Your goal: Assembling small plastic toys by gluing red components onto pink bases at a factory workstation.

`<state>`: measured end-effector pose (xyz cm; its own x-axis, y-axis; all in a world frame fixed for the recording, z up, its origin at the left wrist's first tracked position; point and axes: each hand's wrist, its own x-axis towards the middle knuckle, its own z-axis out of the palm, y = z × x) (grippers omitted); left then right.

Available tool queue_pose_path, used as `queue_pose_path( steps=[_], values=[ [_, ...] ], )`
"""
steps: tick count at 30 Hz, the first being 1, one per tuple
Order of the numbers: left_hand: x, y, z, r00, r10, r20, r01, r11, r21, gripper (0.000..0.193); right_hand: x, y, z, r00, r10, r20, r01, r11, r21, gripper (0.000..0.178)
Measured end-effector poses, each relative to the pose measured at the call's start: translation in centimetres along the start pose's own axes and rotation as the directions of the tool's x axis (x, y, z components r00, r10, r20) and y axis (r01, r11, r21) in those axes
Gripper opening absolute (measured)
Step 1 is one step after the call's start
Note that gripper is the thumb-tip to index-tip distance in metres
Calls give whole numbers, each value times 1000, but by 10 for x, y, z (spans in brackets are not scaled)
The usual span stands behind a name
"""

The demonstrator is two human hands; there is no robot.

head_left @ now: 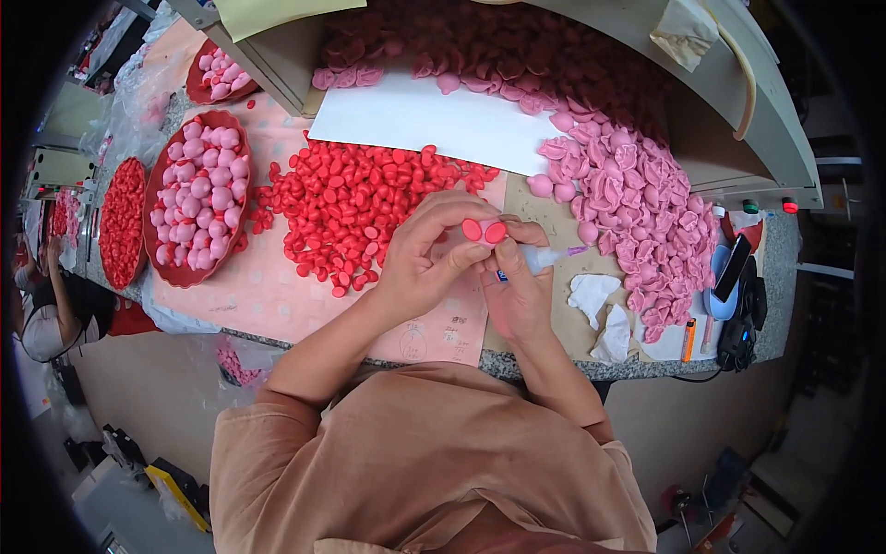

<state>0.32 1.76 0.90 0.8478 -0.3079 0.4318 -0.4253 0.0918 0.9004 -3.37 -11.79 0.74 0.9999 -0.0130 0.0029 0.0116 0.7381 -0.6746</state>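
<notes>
Both of my hands meet over the middle of the bench. My left hand (425, 254) is closed on a small pink piece (478, 242) with two flat red ovals side by side on its upper face. Tucked in my right hand (519, 294) is a small translucent squeeze bottle (539, 258), its thin purple tip pointing right. The right fingertips also touch the pink piece, beside its red ovals. Just left of the hands spreads a heap of small red oval parts (341, 198). Right of them lies a pile of pink moulded parts (628, 189).
Red trays (244, 220) of pink pieces and red parts stand at left. A white sheet (425, 115) lies before the shelf (286, 69) at the back. Crumpled tissues (593, 294), an orange marker (688, 340) and a phone (733, 268) sit at right. Another person (55, 314) works far left.
</notes>
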Motion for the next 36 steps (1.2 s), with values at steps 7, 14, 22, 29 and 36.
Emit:
queue_pose_path(
  steps=[7, 14, 22, 29, 36],
  values=[
    [0, -1, 1, 1000, -15, 8, 15, 1000, 0, 27, 0, -1, 0, 1000, -2, -18, 2, 1000, 8, 13],
    [0, 3, 6, 994, -81, -76, 75, 994, -81, 25, -1, -1, -1, 1000, 0, -30, 0, 1000, 9, 13],
    [-4, 0, 7, 988, -141, -63, 129, 978, -164, 28, 1, -2, -3, 998, 34, 49, -33, 999, -21, 13],
    [-4, 1, 9, 976, -215, -25, 197, 930, -311, 27, 2, -1, -5, 998, 9, 63, -9, 1000, 1, 14],
    [-3, -2, 13, 969, -246, -18, 201, 831, -519, 30, 3, -5, 5, 999, -11, -37, 4, 981, -194, 26]
  ],
)
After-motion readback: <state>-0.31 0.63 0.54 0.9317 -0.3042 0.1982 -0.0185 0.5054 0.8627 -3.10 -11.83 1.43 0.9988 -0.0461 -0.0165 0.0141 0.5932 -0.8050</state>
